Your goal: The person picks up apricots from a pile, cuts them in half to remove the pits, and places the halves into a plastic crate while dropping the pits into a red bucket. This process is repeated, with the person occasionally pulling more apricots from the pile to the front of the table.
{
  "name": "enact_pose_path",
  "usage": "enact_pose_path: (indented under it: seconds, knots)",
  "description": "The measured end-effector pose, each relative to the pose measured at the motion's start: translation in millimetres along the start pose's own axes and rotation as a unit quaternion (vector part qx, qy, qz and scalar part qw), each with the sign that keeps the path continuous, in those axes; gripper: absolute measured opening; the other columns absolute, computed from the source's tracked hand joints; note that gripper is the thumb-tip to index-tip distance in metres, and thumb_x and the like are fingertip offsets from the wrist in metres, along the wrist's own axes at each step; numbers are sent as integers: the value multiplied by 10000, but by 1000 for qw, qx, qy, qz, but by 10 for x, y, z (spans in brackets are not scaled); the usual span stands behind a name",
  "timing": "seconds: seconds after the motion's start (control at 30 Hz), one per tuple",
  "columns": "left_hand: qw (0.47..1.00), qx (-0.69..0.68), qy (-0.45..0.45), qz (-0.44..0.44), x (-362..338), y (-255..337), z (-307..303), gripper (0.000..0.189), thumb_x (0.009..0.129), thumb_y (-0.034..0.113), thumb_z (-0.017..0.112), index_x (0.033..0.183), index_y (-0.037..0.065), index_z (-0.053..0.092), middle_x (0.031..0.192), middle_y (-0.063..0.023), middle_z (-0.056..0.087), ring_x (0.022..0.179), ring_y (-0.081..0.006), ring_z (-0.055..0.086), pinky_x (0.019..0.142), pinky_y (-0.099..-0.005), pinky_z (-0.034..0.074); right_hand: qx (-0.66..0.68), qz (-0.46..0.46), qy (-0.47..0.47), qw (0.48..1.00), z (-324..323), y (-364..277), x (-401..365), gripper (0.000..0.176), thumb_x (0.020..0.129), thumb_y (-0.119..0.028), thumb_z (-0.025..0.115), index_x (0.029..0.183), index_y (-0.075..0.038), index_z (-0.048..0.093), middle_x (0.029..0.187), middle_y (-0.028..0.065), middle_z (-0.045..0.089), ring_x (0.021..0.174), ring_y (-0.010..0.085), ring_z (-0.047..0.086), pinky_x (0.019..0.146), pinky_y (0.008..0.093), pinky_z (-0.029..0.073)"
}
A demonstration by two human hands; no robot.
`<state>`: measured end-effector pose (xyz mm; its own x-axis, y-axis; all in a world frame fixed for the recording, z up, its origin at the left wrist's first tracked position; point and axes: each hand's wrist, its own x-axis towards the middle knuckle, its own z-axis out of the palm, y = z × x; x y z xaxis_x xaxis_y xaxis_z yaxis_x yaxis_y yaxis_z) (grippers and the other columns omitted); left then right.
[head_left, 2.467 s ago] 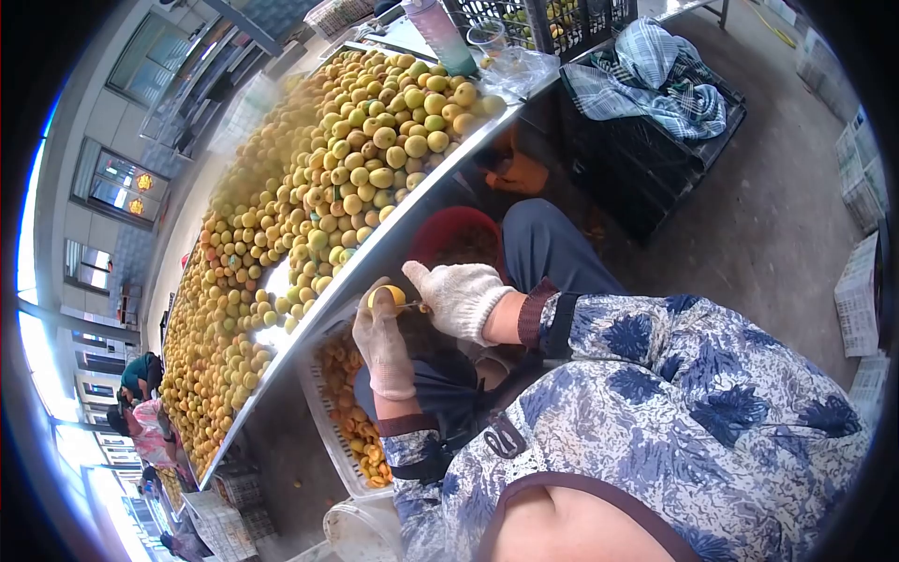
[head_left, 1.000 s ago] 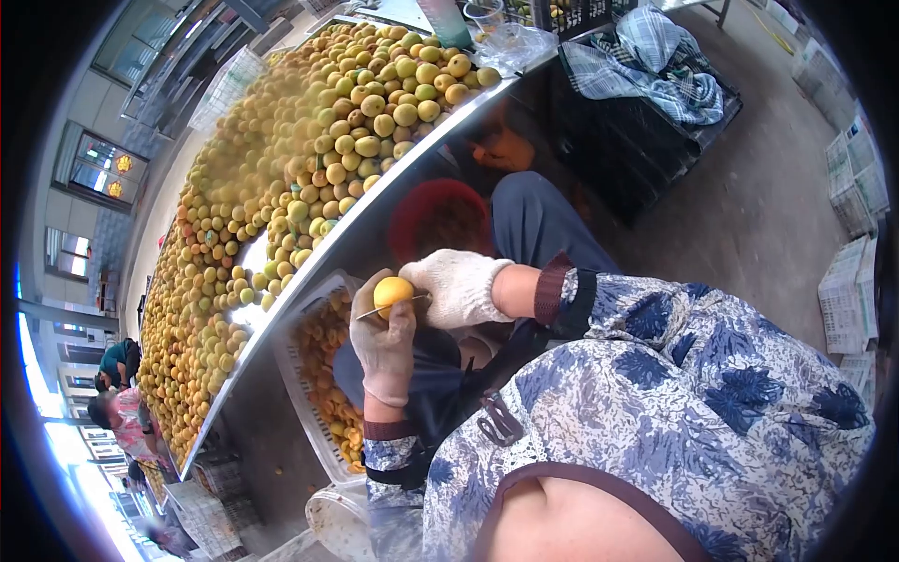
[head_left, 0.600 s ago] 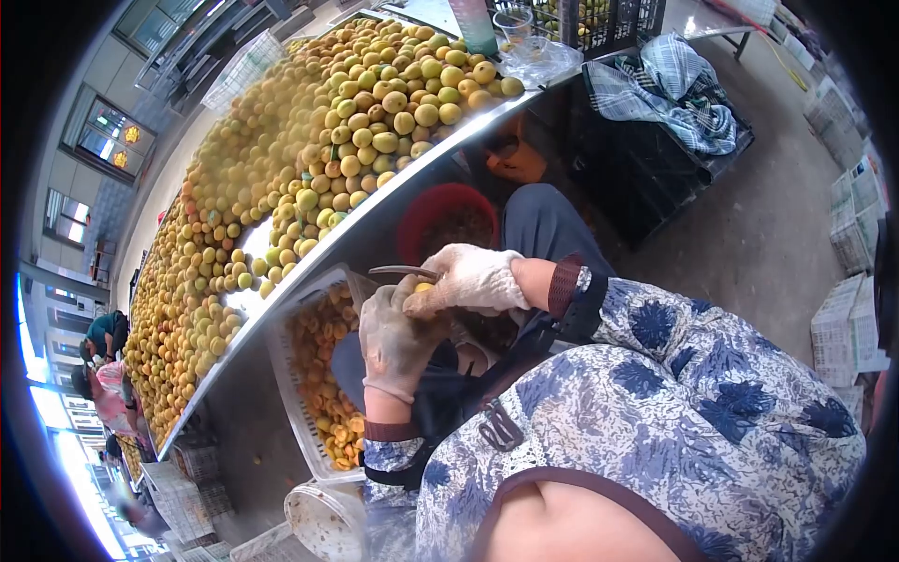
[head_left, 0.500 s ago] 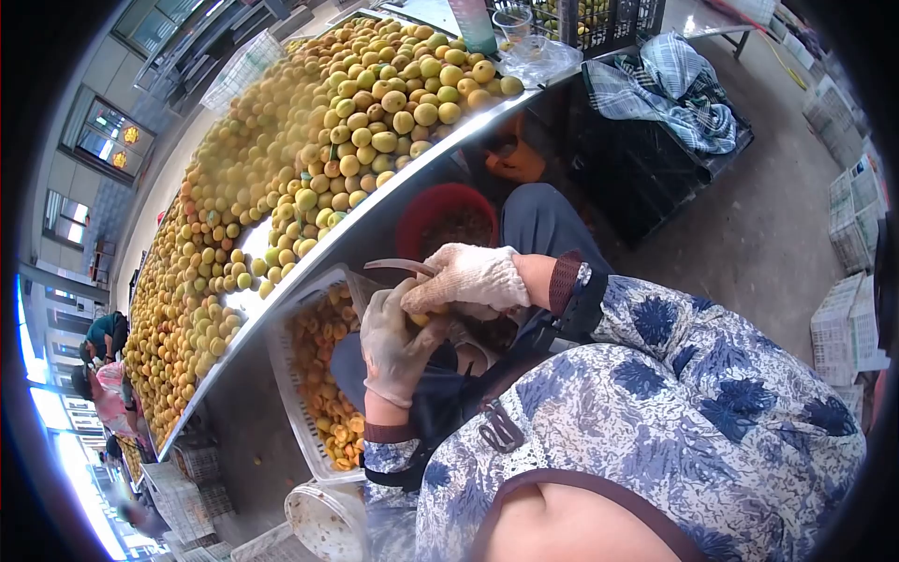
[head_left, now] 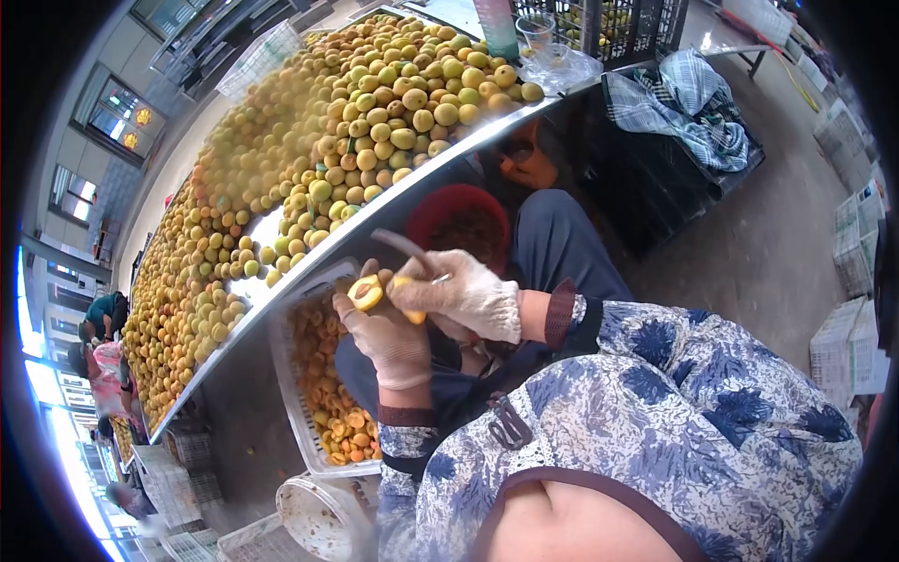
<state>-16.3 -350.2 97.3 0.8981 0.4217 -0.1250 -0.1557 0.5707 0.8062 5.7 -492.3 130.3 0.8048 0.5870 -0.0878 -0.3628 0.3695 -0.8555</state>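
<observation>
My left hand, in a pale glove, holds an apricot half with its cut face and dark pit showing. Close beside it on the right, my right hand, also gloved, grips a curved knife and a second yellow apricot piece. The two halves are apart. Below my left hand stands a white crate of cut apricots. A red bucket with dark contents is just beyond my right hand.
A metal-edged table bears a big heap of whole apricots. A black box with a checked cloth stands at right. White bucket lower left; two people at far left; stacked crates at far right.
My hands have moved apart slightly, and the apricot between them now shows as two separate pieces, one with its pit visible. The knife has tilted, and the whole view has shifted a little.
</observation>
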Motion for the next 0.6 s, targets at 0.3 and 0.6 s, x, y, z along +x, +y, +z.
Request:
enact_pose_path:
  seconds: [0.3,0.6]
  knots:
    - [941,-267,-141,-151,21,-89,-235,522,1053,429,316,1308,24,524,1272,-126,569,1219,-279,511,1117,-425,366,-389,-158,-58,906,10,88,-1,402,880,-115,678,1267,-30,606,1147,122,679,1088,176,630,974,315,493]
    - [973,-70,-87,-201,-214,23,-33,624,974,632,399,1211,77,557,817,-62,585,637,-177,526,566,-299,445,123,-135,99,978,7,-544,158,168,969,-149,606,1051,-15,667,525,-3,505,342,87,422,305,252,316]
